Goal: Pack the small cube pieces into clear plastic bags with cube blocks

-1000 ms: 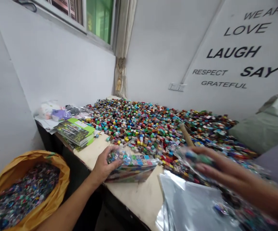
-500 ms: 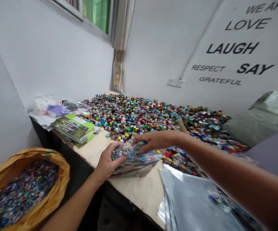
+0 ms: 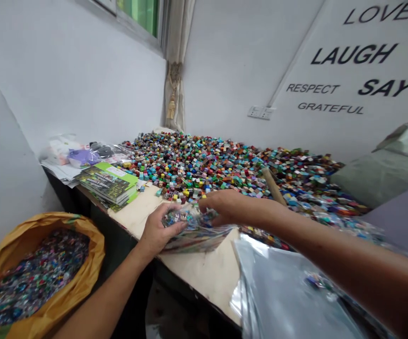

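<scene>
A clear plastic bag [image 3: 197, 240] filled with small colourful pieces lies at the table's front edge. My left hand [image 3: 158, 230] is closed around the bag's left end, with small shiny pieces showing between thumb and fingers. At the bag's right end, my right hand [image 3: 221, 207] reaches down with bent fingers. Its fingertips are partly hidden against the plastic, and whether they pinch the bag or a piece in it is unclear. Right behind the hands spreads a large heap of small multicoloured cubes [image 3: 204, 162].
Green-and-black booklets [image 3: 108, 186] lie stacked at the left, by wrapped items [image 3: 84, 155]. A yellow sack [image 3: 96, 245] of tiny shiny pieces stands at lower left. Flat clear bags [image 3: 281, 287] lie at lower right. A wooden stick [image 3: 273, 186] rests in the heap.
The view has shifted slightly. My right hand has turned, its fingers now lower and more hidden against the bag's right end. My left hand keeps its hold.
</scene>
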{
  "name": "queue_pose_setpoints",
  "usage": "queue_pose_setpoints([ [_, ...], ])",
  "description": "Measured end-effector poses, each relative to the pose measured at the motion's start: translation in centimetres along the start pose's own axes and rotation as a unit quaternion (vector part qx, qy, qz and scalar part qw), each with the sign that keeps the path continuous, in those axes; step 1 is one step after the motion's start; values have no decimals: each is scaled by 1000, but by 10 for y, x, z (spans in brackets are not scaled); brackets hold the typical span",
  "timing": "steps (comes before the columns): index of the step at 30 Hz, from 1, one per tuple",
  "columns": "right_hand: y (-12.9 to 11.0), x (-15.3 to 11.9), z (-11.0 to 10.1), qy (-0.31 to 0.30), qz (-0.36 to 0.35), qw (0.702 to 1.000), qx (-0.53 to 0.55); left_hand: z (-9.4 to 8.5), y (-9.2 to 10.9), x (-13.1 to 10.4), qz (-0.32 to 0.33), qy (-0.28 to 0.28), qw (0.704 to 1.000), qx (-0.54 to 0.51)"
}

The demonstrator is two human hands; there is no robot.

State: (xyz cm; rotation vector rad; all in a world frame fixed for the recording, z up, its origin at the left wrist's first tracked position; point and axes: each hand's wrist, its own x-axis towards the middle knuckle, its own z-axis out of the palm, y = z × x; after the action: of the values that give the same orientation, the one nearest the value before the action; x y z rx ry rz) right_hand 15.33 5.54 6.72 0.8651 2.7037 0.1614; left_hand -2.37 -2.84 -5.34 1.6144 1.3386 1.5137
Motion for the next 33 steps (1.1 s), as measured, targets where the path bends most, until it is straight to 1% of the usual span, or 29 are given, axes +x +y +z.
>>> queue_pose_setpoints([
  [3,-3,2,1,-13,32,997,64,2,3,2,13,7,1000,22],
  [6,-2,0,2,-28,53,993,101,3,13,3,19,13,999,43],
  [9,5,-4,1,-44,39,988,140,5,24,4,26,-4,999,46],
  [11,11,-5,0,-57,16,985,162,7,29,4,20,-3,999,46],
  [14,13,-5,-2,-63,11,989,131,13,28,4,8,29,999,24],
  [17,8,-3,-4,-52,11,994,100,20,22,5,0,65,997,-46],
  [19,4,-4,-5,-45,8,994,97,21,20,6,-5,73,995,-69],
  [20,2,-4,-5,-41,10,994,96,21,21,7,-3,65,996,-62],
  [22,1,-5,-4,-31,15,995,95,18,25,9,3,30,999,-16],
  [24,3,-6,-1,-16,22,996,90,14,35,13,2,-15,997,77],
  [26,6,-5,3,-2,31,995,93,11,47,19,-5,-52,980,193],
  [28,9,-5,7,14,37,993,111,11,57,27,-7,-96,955,281],
  [29,10,-5,9,23,37,991,123,11,60,30,-5,-121,946,300],
  [31,12,-6,10,34,26,989,144,13,62,36,6,-164,942,293],
  [33,12,-8,7,32,11,989,144,14,58,38,31,-180,946,267],
])
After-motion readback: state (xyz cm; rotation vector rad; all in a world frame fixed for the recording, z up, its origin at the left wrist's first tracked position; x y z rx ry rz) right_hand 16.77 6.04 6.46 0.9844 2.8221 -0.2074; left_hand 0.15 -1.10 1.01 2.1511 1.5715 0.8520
